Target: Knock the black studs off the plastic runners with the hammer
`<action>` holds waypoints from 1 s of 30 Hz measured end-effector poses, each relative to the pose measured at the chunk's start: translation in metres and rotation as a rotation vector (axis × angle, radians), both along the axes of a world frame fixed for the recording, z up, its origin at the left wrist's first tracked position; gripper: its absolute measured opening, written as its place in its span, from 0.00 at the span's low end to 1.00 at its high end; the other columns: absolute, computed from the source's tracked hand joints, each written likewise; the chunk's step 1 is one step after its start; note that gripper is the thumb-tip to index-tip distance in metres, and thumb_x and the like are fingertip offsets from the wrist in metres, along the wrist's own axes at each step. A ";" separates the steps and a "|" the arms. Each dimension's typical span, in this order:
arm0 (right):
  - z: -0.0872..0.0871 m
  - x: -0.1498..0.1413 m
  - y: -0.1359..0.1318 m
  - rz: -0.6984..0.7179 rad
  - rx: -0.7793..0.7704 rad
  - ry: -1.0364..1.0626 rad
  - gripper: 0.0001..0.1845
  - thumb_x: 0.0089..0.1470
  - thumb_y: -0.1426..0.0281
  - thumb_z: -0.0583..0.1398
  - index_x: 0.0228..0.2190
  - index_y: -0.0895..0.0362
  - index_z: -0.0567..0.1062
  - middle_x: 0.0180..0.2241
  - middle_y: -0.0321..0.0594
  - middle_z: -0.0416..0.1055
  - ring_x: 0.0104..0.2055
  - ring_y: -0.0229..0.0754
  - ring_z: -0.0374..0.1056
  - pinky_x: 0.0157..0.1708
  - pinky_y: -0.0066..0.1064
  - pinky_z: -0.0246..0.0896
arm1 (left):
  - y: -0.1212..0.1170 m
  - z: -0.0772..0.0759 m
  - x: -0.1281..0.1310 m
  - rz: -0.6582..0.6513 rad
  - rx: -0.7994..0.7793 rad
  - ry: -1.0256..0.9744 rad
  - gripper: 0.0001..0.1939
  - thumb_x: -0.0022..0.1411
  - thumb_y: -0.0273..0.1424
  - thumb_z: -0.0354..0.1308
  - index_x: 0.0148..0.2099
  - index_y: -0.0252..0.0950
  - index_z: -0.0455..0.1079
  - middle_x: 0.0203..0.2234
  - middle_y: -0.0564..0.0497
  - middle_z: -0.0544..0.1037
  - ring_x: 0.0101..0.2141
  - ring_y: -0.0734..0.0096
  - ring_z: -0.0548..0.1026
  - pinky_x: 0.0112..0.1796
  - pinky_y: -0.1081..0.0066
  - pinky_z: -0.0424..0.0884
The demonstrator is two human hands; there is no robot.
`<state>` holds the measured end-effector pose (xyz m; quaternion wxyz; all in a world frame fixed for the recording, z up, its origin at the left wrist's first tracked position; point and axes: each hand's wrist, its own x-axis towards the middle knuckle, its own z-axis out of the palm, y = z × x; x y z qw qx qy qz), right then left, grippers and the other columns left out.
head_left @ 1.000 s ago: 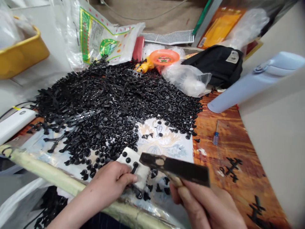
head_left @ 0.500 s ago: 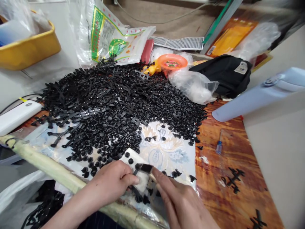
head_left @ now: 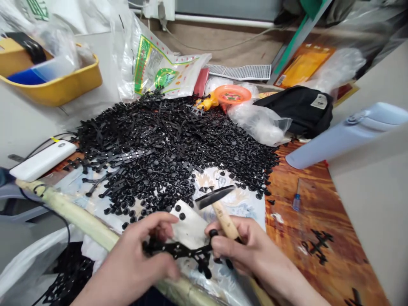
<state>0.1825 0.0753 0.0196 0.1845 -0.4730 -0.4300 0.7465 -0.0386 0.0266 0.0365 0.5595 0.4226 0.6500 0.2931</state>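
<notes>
My right hand (head_left: 245, 246) holds a knife (head_left: 219, 199) by its light wooden handle, the dark blade pointing up and to the right. Its thumb and finger also pinch the end of a black plastic strip of joined parts (head_left: 178, 250). My left hand (head_left: 137, 255) is around the strip's other end, with thumb and fingers apart and the thumb blurred. Beneath the strip lies a white block (head_left: 191, 227), with two small round black pieces (head_left: 180, 211) near its far corner.
A large heap of small black plastic parts (head_left: 172, 140) covers the back of the table. A blue screwdriver (head_left: 296, 202) and black scraps (head_left: 318, 246) lie on the wooden top (head_left: 287, 238) near a pale blue bottle (head_left: 338, 138). A bamboo pole (head_left: 86, 219) borders the front.
The knife has lifted off the white block and turned blade-up in my right hand. My left hand has opened and moved left, and the black strip now stretches between my hands.
</notes>
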 end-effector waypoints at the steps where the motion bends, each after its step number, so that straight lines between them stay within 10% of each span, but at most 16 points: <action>1: 0.001 0.002 -0.001 -0.037 -0.037 0.008 0.27 0.43 0.51 0.70 0.36 0.59 0.74 0.21 0.32 0.69 0.14 0.26 0.44 0.13 0.21 0.37 | -0.005 -0.002 0.000 0.144 -0.012 -0.180 0.20 0.44 0.37 0.70 0.43 0.45 0.76 0.33 0.54 0.77 0.38 0.60 0.74 0.38 0.68 0.66; 7: -0.017 0.000 -0.009 -0.052 -0.018 0.083 0.27 0.47 0.49 0.68 0.35 0.59 0.73 0.22 0.34 0.71 0.12 0.24 0.43 0.11 0.19 0.35 | -0.026 -0.015 0.032 0.266 -0.103 -0.722 0.19 0.45 0.40 0.73 0.39 0.41 0.75 0.32 0.49 0.81 0.35 0.63 0.77 0.42 0.66 0.69; 12: -0.026 0.005 -0.014 -0.027 0.057 0.017 0.27 0.47 0.48 0.68 0.34 0.58 0.73 0.21 0.32 0.69 0.12 0.25 0.42 0.10 0.21 0.34 | -0.020 -0.013 0.033 0.295 -0.171 -0.578 0.13 0.54 0.40 0.67 0.36 0.37 0.76 0.18 0.55 0.75 0.22 0.75 0.67 0.29 0.74 0.64; 18: -0.023 -0.001 -0.021 -0.073 0.072 -0.003 0.23 0.45 0.53 0.71 0.31 0.59 0.75 0.21 0.33 0.70 0.20 0.32 0.56 0.20 0.23 0.50 | -0.021 -0.014 0.035 0.505 -0.135 -0.501 0.19 0.43 0.41 0.73 0.37 0.38 0.77 0.22 0.51 0.79 0.25 0.65 0.74 0.24 0.72 0.69; 23: -0.027 -0.006 -0.025 -0.007 0.083 -0.022 0.24 0.45 0.50 0.69 0.29 0.59 0.73 0.21 0.33 0.69 0.25 0.38 0.62 0.28 0.27 0.56 | -0.022 -0.026 0.030 0.377 -0.158 -0.236 0.20 0.49 0.47 0.68 0.26 0.33 0.74 0.17 0.51 0.77 0.12 0.84 0.57 0.14 0.79 0.47; 30: -0.022 0.008 -0.029 0.162 0.466 -0.478 0.19 0.67 0.55 0.44 0.33 0.52 0.65 0.24 0.34 0.66 0.28 0.43 0.66 0.29 0.32 0.54 | -0.007 -0.032 0.013 0.390 -0.152 -0.086 0.21 0.51 0.46 0.65 0.21 0.35 0.67 0.10 0.58 0.65 0.18 0.78 0.60 0.20 0.78 0.52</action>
